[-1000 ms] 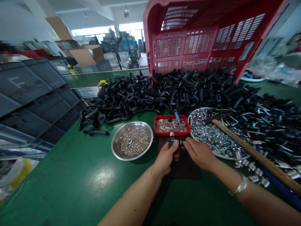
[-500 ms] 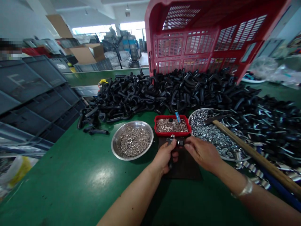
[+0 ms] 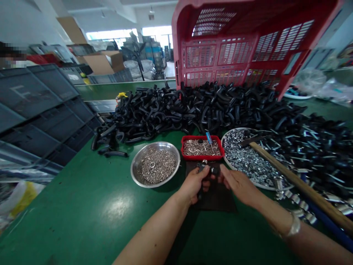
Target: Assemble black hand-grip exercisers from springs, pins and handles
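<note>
My left hand (image 3: 194,184) is closed around a black plastic handle (image 3: 200,192), with its thumb on top. A small shiny metal piece (image 3: 204,162) shows at the handle's upper end, and a dark stub with a metal band (image 3: 214,170) points right. My right hand (image 3: 239,184) is beside that stub, fingers stretched out and fingertips close to its end; whether they touch is unclear. Both hands are over a dark mat (image 3: 220,200). Just beyond them stands a red tray (image 3: 202,158) of small metal pins, with a blue-handled screwdriver (image 3: 209,137) in it.
A steel bowl (image 3: 134,173) of small metal parts stands left. On the right, a hammer (image 3: 278,165) lies across a round tray (image 3: 224,147) of metal pieces. Black handles (image 3: 171,110) are heaped behind, before a red crate (image 3: 179,48). Grey crates (image 3: 35,99) are stacked at left.
My right hand's fingers have gone from pinching at the stub's end to stretched out beside it. My left hand keeps hold of the handle, shifted very slightly.
</note>
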`<state>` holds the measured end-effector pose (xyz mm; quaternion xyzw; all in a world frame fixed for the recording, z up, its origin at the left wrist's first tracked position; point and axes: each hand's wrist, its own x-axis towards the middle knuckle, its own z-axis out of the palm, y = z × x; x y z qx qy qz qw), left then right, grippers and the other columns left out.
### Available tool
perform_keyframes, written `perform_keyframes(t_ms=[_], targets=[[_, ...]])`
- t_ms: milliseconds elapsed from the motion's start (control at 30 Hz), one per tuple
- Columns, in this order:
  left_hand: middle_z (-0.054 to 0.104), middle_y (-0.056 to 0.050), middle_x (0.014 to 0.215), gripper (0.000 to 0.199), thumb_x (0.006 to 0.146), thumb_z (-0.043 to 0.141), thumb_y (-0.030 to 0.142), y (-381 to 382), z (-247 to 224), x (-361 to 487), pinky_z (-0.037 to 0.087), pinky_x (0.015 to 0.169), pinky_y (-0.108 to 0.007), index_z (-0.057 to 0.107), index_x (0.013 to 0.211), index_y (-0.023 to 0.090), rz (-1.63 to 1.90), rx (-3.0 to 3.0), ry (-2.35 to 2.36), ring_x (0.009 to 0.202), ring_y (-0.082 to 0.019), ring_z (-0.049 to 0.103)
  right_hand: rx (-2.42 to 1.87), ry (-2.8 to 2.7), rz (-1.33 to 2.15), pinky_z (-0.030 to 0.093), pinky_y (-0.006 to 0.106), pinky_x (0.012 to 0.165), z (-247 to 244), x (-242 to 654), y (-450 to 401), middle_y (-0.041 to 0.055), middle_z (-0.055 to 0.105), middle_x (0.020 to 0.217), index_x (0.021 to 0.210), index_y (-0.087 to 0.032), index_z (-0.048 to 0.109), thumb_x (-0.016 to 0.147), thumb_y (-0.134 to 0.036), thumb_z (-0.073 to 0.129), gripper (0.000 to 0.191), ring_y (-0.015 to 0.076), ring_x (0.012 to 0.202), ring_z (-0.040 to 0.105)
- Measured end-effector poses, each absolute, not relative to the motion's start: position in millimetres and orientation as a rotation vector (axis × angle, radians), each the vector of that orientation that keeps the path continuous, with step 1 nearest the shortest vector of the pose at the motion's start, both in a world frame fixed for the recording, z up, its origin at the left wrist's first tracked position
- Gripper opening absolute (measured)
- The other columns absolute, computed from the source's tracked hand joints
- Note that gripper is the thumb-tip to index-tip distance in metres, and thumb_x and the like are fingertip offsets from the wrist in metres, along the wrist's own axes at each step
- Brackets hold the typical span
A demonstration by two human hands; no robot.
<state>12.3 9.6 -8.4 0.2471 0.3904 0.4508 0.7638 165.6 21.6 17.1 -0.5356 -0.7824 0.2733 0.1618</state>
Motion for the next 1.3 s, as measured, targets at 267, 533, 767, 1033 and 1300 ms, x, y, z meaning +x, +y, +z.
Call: perform_keyframes(t_ms=[267,533,767,1033,1300], targets=[[0.061,-0.003,0.077,0.048,0.059,0.066,0.053,7.0,-9.9,12.4,0.039,0.054,-0.022,0.054,0.086,0.017,0.972,1.288,1.285,0.061,-0.012,0.052,-1.625,-1.848,1.397,0.027,0.023,0.036,12.1,154.0,12.5,-0.0025,0.034,0.039,0.05,-0.021,0.039,0.082,-0.062,0.004,0.063,0.0099,0.034,0.032],[0.061,-0.005,0.067,0.049,0.051,0.065,0.062,14.0,-0.5,3.4,0.04,0.058,-0.029,0.059,0.075,0.02,0.519,1.977,1.468,0.064,-0.024,0.058,-1.059,-2.491,0.441,0.039,0.038,0.089,6.0,192.2,41.1,0.0093,0.058,0.111,0.107,-0.02,0.055,0.084,-0.035,0.042,0.031,0.0205,0.106,0.05],[0.058,-0.014,0.087,0.052,0.046,0.073,0.053,21.7,3.8,8.4,0.038,0.079,-0.04,0.056,0.081,0.018,0.406,2.19,1.726,0.089,-0.034,0.052,-1.318,-2.526,0.234,0.044,0.033,0.071,-14.7,184.2,37.3,0.0087,0.061,0.079,0.089,-0.014,0.059,0.087,-0.031,0.036,0.029,0.0192,0.077,0.057],[0.057,-0.015,0.102,0.047,0.078,0.042,0.056,59.1,35.2,-16.6,0.037,0.08,-0.041,0.06,0.099,0.018,0.19,2.407,1.703,0.097,-0.032,0.051,-1.925,-2.195,-0.408,0.042,0.039,0.055,29.7,266.4,43.7,0.0181,0.061,0.095,0.107,-0.015,0.058,0.082,-0.044,0.039,0.043,0.0318,0.085,0.056],[0.065,-0.006,0.089,0.013,0.064,0.066,0.027,132.1,19.6,-11.9,0.041,0.075,-0.034,0.068,0.077,0.024,0.168,2.181,1.842,0.087,-0.025,0.058,-2.051,-2.26,-0.1,0.041,0.038,0.058,10.6,347.3,52.7,0.0145,0.064,0.078,0.083,-0.017,0.062,0.073,-0.048,0.051,0.034,0.0271,0.07,0.059]])
